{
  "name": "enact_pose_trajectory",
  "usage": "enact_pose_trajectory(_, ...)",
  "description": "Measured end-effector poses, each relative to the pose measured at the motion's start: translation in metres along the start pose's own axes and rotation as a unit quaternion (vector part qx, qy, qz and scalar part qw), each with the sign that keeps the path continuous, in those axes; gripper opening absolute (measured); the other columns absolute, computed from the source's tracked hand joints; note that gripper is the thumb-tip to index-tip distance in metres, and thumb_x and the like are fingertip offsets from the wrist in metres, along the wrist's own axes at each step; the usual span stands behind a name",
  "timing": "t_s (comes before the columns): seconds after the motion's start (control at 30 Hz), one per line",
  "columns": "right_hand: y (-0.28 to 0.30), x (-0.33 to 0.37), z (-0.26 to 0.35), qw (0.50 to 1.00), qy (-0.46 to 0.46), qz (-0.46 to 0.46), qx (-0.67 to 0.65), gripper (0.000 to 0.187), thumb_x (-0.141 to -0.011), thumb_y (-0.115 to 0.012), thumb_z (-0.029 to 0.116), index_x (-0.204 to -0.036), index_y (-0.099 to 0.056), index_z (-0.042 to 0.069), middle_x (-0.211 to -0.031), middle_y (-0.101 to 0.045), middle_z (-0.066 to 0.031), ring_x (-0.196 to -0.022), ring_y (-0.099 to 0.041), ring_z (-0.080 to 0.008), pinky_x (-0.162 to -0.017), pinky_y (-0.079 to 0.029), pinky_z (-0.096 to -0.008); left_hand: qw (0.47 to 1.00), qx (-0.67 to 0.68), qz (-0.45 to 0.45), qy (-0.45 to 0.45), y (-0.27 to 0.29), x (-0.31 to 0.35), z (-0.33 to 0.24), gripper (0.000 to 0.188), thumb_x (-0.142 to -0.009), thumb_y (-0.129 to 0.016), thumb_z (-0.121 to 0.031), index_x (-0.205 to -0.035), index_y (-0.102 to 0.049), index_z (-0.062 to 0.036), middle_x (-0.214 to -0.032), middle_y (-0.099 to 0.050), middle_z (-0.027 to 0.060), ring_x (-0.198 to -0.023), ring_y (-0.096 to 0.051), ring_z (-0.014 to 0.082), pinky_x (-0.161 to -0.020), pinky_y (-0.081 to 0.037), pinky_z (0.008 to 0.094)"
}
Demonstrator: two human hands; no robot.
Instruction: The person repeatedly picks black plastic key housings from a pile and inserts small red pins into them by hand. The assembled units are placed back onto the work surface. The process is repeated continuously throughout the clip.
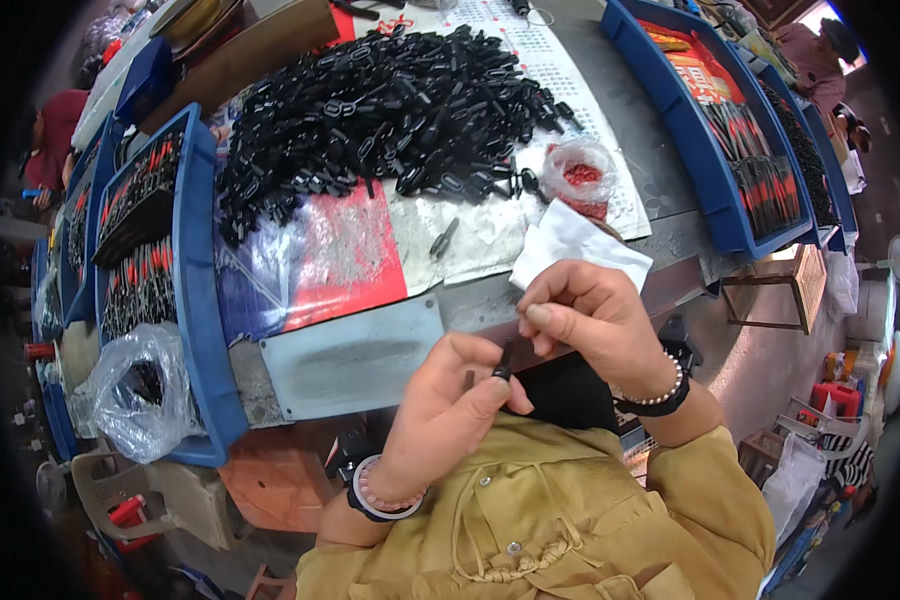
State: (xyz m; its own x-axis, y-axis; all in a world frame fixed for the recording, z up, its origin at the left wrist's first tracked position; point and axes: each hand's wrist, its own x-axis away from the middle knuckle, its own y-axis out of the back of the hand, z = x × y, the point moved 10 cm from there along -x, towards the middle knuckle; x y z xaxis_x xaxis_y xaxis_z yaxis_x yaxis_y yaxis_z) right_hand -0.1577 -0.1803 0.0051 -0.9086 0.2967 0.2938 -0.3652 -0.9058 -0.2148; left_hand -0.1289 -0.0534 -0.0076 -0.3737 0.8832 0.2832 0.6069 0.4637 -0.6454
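Note:
My left hand (450, 405) and my right hand (590, 320) meet over the table's front edge. Both pinch one small black plastic part (505, 360) between their fingertips. The left holds its lower end, the right its upper end. Just beyond the right hand lies a white tissue (575, 245). A big heap of black plastic parts (380, 105) covers the sheets at the back of the table. A single dark loose piece (443, 238) lies between the heap and my hands.
A blue tray (200, 290) of red-and-black pieces stands at left, with a clear plastic bag (135, 390) by it. Another blue tray (690, 150) of the same pieces stands at right. A small clear bag of red bits (582, 175) lies beside the heap. A grey metal plate (355, 355) lies near.

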Motion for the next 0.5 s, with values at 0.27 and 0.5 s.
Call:
enact_pose_trajectory(0.27, -0.033, 0.002, -0.024, 0.99, -0.029, 0.067, -0.123, 0.013, -0.092, -0.06, 0.01, -0.098, -0.063, -0.002, -0.077, -0.062, -0.0033, -0.064, -0.057, -0.0071, -0.059, -0.047, -0.02, 0.997, -0.078, -0.011, -0.011, 0.004, 0.014, -0.005, 0.019, -0.095, -0.054, -0.005, -0.109, -0.042, -0.0002, -0.104, -0.057, 0.013, -0.083, -0.057, 0.0139, -0.073, -0.048, 0.0271)
enact_pose_trajectory(0.5, -0.04, 0.008, -0.012, 0.987, 0.06, 0.085, -0.126, 0.012, -0.093, -0.057, 0.004, -0.101, -0.06, -0.004, -0.096, -0.06, -0.0091, -0.068, -0.06, -0.0116, -0.061, -0.05, -0.0234, 0.995, -0.069, -0.057, -0.046, 0.005, 0.018, -0.007, 0.02, -0.096, -0.055, -0.012, -0.107, -0.041, -0.0036, -0.086, -0.064, 0.0149, -0.052, -0.039, 0.0002, -0.047, -0.031, 0.0141)
